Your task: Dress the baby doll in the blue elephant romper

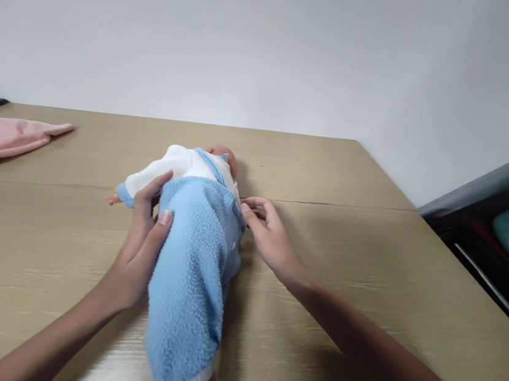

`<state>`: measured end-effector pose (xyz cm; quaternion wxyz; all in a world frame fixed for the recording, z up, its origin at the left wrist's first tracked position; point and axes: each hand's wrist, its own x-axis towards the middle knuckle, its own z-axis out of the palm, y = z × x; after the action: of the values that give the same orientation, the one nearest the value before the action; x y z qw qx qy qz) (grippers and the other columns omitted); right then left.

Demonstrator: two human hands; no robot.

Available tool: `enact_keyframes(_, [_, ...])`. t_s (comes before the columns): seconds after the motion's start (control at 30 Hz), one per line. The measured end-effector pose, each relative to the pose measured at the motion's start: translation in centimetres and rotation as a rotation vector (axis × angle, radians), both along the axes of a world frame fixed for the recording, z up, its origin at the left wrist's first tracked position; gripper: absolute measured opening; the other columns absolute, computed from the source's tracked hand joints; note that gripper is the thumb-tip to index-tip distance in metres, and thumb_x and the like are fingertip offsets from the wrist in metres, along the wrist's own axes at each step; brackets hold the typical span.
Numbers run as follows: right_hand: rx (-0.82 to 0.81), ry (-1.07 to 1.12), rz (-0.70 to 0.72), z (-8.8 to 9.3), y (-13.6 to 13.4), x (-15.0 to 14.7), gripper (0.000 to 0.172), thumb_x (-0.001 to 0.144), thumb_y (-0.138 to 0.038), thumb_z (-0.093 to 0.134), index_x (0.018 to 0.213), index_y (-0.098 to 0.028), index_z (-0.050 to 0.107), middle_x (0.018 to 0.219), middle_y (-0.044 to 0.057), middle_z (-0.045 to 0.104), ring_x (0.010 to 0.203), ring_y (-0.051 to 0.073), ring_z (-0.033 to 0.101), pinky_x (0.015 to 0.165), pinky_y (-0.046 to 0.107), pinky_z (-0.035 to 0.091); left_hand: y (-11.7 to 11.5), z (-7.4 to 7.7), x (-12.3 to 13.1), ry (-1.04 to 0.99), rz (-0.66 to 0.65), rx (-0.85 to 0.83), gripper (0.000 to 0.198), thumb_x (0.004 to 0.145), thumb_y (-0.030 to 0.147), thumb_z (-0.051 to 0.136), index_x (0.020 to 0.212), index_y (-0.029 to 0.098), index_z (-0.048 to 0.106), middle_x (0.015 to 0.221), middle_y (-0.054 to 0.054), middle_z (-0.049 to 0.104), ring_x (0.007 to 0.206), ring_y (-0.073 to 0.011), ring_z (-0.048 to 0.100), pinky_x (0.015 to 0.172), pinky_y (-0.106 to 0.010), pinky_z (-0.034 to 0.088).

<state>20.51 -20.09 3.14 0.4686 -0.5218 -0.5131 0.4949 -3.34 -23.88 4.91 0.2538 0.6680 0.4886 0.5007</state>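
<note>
Doll (pixel 193 232) is lying lengthwise on the worktop (pixel 367 254), head (pixel 227 157) toward the far edge, feet toward the wearer, well in from the right edge. Left hand (pixel 133 268) grips its left side at the waist: thumb on the blue overalls (pixel 188 294), fingers round under the white sleeve (pixel 157 172). Right hand (pixel 271 239) is half-curled at the other side of the waist, fingertips at the fabric; can't tell if they pinch it or just touch. Step looks like steadying with the left, working that side with the right. To do it well: hold trunk rather than loose fleece, or the cloth slides and the body rolls. Keep left thumb light. If the right pulls, take a small pinch and draw along the side, clear of the blue strap (pixel 213 167). Mind the stuck-out arm; it could snag. Pink cloth (pixel 4 144) by the left is well apart, no bother.
</note>
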Motion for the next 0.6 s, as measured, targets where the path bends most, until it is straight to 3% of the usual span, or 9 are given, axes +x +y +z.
enact_keyframes(0.07, [-0.133,0.086,0.031,1.9,-1.0,-0.1,0.043,0.102,-0.06,0.068,0.133,-0.03,0.065,0.147,0.006,0.069,0.139,0.027,0.062,0.118,0.047,0.05,-0.2,0.1,0.6,0.008,-0.059,-0.034,0.065,0.115,0.054,0.047,0.175,0.033,0.031,0.186,-0.005,0.028,0.175,-0.0322,0.017,0.143,-0.059,0.02])
enact_keyframes(0.13, [-0.254,0.184,0.088,3.6,-1.9,-0.1,0.051,0.103,-0.065,0.066,0.143,-0.034,0.062,0.154,0.005,0.067,0.145,0.028,0.059,0.117,0.047,0.052,-0.1,0.6,1.6,0.02,-0.111,-0.046,0.066,0.115,0.053,0.047,0.176,0.033,0.03,0.187,-0.005,0.026,0.177,-0.0333,0.014,0.144,-0.062,0.016])
enact_keyframes(0.23, [-0.326,0.302,0.155,5.1,-2.6,-0.1,0.061,0.1,-0.07,0.069,0.148,-0.033,0.06,0.15,0.006,0.07,0.138,0.03,0.064,0.11,0.046,0.057,-0.1,1.7,3.0,0.027,-0.16,-0.09,0.067,0.114,0.052,0.048,0.176,0.035,0.029,0.186,-0.006,0.031,0.175,-0.0335,0.022,0.144,-0.063,0.023])
enact_keyframes(0.33, [-0.372,0.324,0.145,5.4,-2.5,0.2,0.067,0.097,-0.076,0.069,0.15,-0.035,0.062,0.145,0.005,0.073,0.131,0.032,0.067,0.105,0.047,0.059,-0.5,2.1,3.6,0.006,-0.204,-0.124,0.065,0.115,0.051,0.045,0.176,0.038,0.025,0.185,-0.005,0.034,0.171,-0.0323,0.034,0.141,-0.062,0.031])
enact_keyframes(0.43, [-0.367,0.334,0.154,5.3,-2.4,0.6,0.065,0.1,-0.078,0.061,0.151,-0.038,0.062,0.148,0.005,0.071,0.135,0.033,0.063,0.103,0.048,0.059,-0.9,1.1,3.3,-0.031,-0.212,-0.079,0.057,0.116,0.046,0.047,0.172,0.039,0.034,0.181,-0.006,0.039,0.169,-0.0302,0.038,0.14,-0.06,0.034])
enact_keyframes(0.53, [-0.324,0.341,0.18,5.3,-2.5,1.2,0.065,0.099,-0.078,0.064,0.151,-0.039,0.062,0.151,0.006,0.069,0.138,0.034,0.061,0.102,0.049,0.061,-1.3,-0.5,2.5,-0.142,-0.081,-0.018,0.045,0.112,0.042,0.061,0.155,0.037,0.052,0.167,-0.007,0.052,0.16,-0.0283,0.048,0.134,-0.054,0.045])
enact_keyframes(0.6, [-0.311,0.326,0.19,5.2,-2.6,1.5,0.065,0.097,-0.077,0.067,0.149,-0.038,0.063,0.15,0.007,0.069,0.14,0.035,0.06,0.102,0.05,0.06,-1.6,-1.4,2.2,-0.196,0.007,-0.036,0.041,0.108,0.044,0.068,0.146,0.035,0.056,0.157,-0.007,0.057,0.153,-0.0281,0.054,0.125,-0.051,0.054])
